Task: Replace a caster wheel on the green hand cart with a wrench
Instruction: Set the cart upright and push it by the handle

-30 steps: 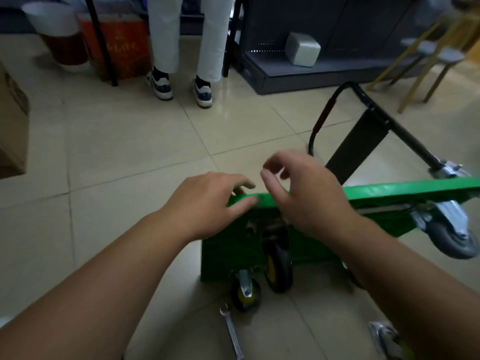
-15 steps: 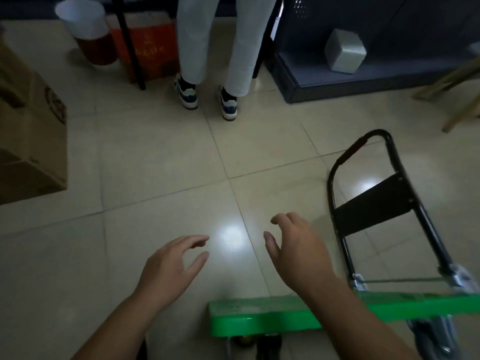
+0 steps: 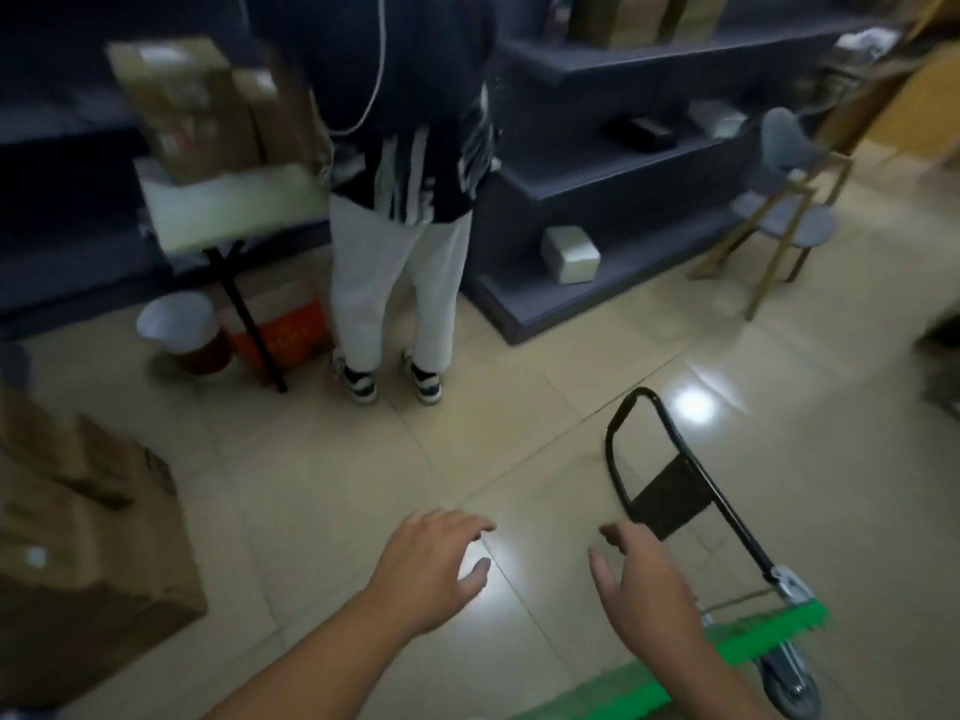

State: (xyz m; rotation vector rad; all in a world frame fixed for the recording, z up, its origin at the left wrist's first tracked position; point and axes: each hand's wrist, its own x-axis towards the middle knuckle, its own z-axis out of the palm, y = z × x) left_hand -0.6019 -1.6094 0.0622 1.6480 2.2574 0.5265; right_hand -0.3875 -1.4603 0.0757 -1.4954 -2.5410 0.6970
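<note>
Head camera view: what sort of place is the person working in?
Probably a shop stockroom or storage room, though the picture is blurred: dark tiered shelving with a package on it, large cardboard boxes on the tiled floor, and a green hand cart for moving goods.

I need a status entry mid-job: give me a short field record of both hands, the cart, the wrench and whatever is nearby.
left hand: open, fingers spread, holds nothing, over bare floor tiles
right hand: open, holds nothing, just above the cart's green edge
green hand cart: only its edge shows, bottom right
handle: black frame, reaching away across the floor
caster wheel: one grey wheel visible below the green edge
wrench: not in view
bystander: stands by the dark shelving
cardboard box: on the floor, left
</note>
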